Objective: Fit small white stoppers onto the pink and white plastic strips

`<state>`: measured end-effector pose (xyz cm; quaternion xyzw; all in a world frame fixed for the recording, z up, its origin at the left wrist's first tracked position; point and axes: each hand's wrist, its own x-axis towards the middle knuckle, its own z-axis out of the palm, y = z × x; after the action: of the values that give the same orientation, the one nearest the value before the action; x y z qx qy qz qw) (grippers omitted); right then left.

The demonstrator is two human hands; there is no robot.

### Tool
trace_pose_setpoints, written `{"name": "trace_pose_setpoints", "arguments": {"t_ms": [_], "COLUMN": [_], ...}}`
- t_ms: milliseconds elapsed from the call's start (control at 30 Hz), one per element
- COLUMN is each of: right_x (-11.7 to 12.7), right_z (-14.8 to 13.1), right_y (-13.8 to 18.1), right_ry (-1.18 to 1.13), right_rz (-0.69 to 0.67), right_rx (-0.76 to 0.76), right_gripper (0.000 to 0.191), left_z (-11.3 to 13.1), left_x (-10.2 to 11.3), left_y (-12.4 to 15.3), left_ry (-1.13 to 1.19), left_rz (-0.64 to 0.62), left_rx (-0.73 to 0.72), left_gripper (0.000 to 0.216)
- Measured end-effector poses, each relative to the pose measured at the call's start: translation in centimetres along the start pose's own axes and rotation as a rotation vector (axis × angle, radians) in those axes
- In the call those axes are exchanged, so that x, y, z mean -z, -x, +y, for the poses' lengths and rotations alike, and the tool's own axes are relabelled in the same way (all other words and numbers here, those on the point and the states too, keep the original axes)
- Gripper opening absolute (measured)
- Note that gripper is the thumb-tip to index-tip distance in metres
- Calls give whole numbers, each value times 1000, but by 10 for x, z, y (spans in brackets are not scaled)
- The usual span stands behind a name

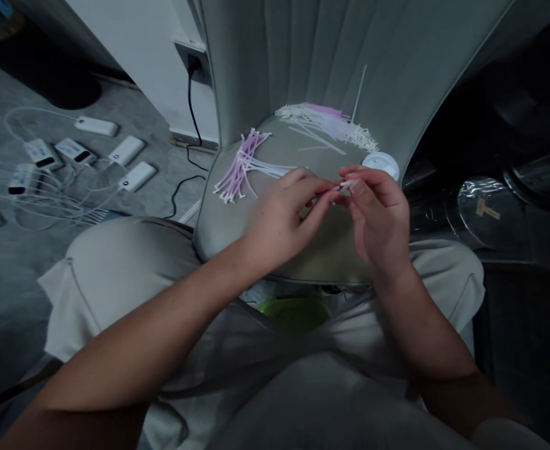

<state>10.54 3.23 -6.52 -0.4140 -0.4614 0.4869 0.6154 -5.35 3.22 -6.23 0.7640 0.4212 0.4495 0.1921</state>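
Observation:
Over the seat of a grey-green padded chair [230,234], my two hands meet fingertip to fingertip. My left hand [287,209] is closed in a pinch on one end of a small, slim stick. On its whitish tip [346,185], my right hand [380,209] also pinches with thumb and fingers; most of the piece is hidden. Left of my hands lies a bundle of thin purple sticks [244,165] with white ends, with pale sticks [270,167] running from it towards my left hand. Behind is a pile of white and purple sticks [326,119].
A round white lid-like piece [380,164] sits just behind my right hand. On the floor at left are several white power banks [125,150] with tangled cables. A black cord hangs from a wall socket [193,62]. Something green [296,312] shows below the seat.

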Motion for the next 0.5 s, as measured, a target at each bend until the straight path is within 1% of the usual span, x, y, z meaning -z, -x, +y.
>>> {"name": "trace_pose_setpoints", "arguments": {"t_ms": [133,300,400,500], "right_x": [-7,-10,-7,1], "right_z": [1,2,-1,-6], "right_y": [6,10,7,2], "right_ry": [-79,-67,-63,1], "right_rz": [-20,-24,21,59], "right_rx": [-45,-63,-51,-10], "right_gripper": [7,6,5,6], "left_z": [4,5,4,4], "left_x": [-3,-4,-4,-3], "left_y": [1,3,3,2], "left_ry": [80,93,76,104], "left_rz": [28,33,14,26], "left_rx": [6,31,36,41], "left_gripper": [17,23,25,23]}}
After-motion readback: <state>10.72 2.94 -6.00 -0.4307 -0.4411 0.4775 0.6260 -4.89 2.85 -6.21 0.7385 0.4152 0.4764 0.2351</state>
